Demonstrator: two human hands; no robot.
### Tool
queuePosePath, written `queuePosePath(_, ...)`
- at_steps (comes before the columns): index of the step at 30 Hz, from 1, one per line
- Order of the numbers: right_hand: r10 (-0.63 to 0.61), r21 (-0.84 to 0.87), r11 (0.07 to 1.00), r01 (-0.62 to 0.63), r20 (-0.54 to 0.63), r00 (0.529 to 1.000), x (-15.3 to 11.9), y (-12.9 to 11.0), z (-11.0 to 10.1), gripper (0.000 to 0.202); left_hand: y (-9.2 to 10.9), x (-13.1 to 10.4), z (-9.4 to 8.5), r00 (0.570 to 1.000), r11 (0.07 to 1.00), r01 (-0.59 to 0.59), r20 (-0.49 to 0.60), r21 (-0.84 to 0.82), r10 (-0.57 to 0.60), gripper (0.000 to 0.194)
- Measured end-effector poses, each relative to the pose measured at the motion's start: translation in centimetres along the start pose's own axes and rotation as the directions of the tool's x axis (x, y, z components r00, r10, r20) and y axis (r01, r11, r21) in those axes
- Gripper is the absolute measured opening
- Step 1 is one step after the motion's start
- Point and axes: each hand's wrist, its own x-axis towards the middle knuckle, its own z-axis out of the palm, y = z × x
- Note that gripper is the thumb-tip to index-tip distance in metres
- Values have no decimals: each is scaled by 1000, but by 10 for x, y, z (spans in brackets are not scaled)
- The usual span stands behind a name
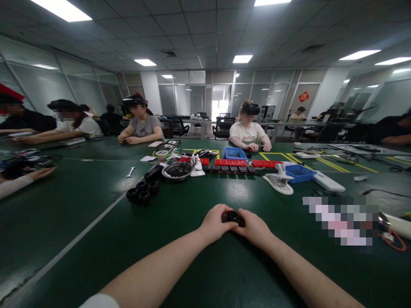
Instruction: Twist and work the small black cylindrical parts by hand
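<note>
A small black round part [233, 217] with a ring-shaped top is held between my two hands, low over the green table. My left hand [215, 222] grips its left side, fingers curled round it. From the right, my right hand [253, 223] closes on the same part, and the fingertips of both hands nearly meet at its near side. The undersides of the fingers are hidden. Several similar black round parts [143, 193] stand in a cluster on the table to the left.
Beyond my hands lie a round metal dish [177, 170], a white clip stand [279, 182], red strips [230, 162], a blue bin [300, 173] and another blue bin [235, 153]. A wrench [130, 172] lies left. People sit across and at the left; a co-worker's hand [41, 173] reaches in.
</note>
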Motion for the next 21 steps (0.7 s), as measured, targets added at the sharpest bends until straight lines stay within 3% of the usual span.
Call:
queuePosePath(3, -3, -12, 1000, 3, 5, 1000, -1, -2, -1, 23, 0, -1, 0, 1000, 1000, -24, 5, 1, 24, 35)
queuePosePath(7, -123, 202, 974, 101, 99, 988, -1, 5, -7, 36, 0, -1, -4, 998, 998, -55, -16, -14, 55, 50)
queuePosePath(10, -182, 378, 920, 107, 167, 969, 1, 13, -11, 46, 1, 1, -9, 994, 994, -105, 26, -13, 106, 37)
queuePosePath(12, -195, 418, 903, 99, 193, 962, 2, 16, -13, 39, 1, 1, -12, 988, 991, -130, 81, -12, 131, 31)
queuePosePath(16, -170, 376, 923, 85, 199, 965, 4, 16, -13, 16, 2, 2, -15, 983, 993, -119, 141, -26, 121, 36)
queuePosePath(21, -55, 175, 984, 33, 121, 991, 1, 6, -7, 22, 3, 2, -12, 991, 997, -71, 112, -12, 72, 35)
